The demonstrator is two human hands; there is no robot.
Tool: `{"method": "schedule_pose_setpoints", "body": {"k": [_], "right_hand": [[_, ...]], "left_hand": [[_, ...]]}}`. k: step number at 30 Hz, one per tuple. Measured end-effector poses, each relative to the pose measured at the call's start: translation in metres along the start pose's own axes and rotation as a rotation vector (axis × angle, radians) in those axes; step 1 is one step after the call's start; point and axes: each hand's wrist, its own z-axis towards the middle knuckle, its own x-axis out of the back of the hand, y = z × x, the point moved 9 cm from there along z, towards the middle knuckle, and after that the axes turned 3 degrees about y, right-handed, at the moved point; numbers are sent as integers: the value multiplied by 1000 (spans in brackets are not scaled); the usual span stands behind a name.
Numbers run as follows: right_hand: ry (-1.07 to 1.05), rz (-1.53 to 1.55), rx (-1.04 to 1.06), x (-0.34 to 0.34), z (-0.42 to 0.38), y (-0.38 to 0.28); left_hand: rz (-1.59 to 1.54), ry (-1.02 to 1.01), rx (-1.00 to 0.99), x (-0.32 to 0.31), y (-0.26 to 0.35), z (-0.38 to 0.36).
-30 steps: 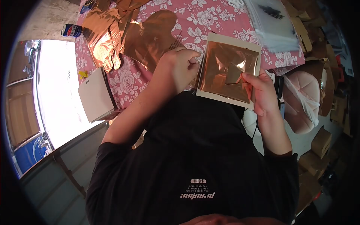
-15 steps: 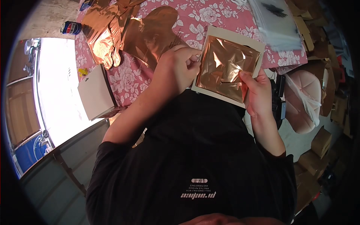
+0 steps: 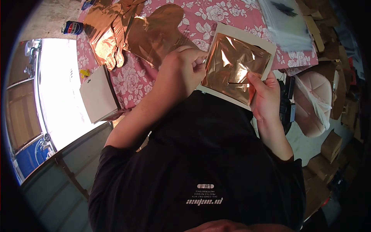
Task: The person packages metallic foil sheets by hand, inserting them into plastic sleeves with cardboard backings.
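In front of my body is a cream-coloured card [image 3: 226,95] with a folded copper-coloured foil sheet [image 3: 228,62] lying on it, tilted slightly. My right hand [image 3: 265,91] grips its right side, thumb pressed on the foil and fingers behind. At the left edge of the card, my left hand [image 3: 185,65] is closed in a pinch; whatever sits between its fingertips is too small to name. Beyond the left hand, a flat copper foil balloon [image 3: 154,36] lies on the table, beside a heap of similar shiny foil pieces [image 3: 102,34].
A pink floral cloth [image 3: 133,83] covers the table. A stack of cream cards [image 3: 97,94] sits at its left edge, near a blue can [image 3: 72,28]. Clear plastic bags [image 3: 286,29] lie at the far right. A plastic-wrapped stool seat [image 3: 313,102] and cardboard boxes [image 3: 328,149] stand to the right.
The card and foil have shifted slightly up and tilted a little in my right hand. My left hand keeps its pinch at the card's left edge, almost in place.
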Motion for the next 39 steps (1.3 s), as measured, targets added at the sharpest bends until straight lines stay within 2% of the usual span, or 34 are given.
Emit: {"method": "schedule_pose_setpoints", "body": {"k": [12,14,19,24,31,34,39], "right_hand": [[-3,0,54,-8,-4,-2],[7,-100,79,-3,-3,-1],[18,-76,43,-2,-1,9],[30,-67,4,-10,-2,10],[39,-67,22,-14,4,11],[-5,-23,46,-24,4,6],[-60,-26,96,-42,-1,-4]], "left_hand": [[65,-7,-5,3,7,0],[46,-15,-2,2,8,0],[-7,-5,-10,-2,8,-1],[139,97,-146,1,15,1],[290,62,-179,-1,27,3],[316,168,-263,5,39,0],[382,156,-229,12,33,7]]}}
